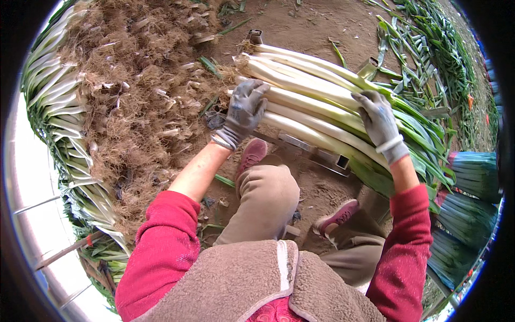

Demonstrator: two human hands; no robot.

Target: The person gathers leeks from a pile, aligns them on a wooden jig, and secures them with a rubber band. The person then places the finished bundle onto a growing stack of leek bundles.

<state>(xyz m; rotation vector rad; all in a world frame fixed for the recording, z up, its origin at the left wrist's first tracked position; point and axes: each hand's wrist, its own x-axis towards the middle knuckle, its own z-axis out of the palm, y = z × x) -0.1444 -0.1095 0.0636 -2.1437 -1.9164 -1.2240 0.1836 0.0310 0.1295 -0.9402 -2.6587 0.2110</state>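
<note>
Several long green onions (316,110) lie side by side on a low metal rack (316,153) before me, white ends to the left and green leaves to the right. My left hand (247,104), in a grey glove, is closed at the root end of one white stalk. Farther right, my right hand (379,119), gloved too, has its fingers curled over the stalks where white turns to green. The undersides of the stalks and parts of my fingertips are hidden.
A wide heap of brown roots (134,118) covers the ground on the left, with a long row of onions (59,102) beyond it. Leaf scraps (413,59) are strewn at the far right. Wrapped onion bundles (466,214) stand at the right edge.
</note>
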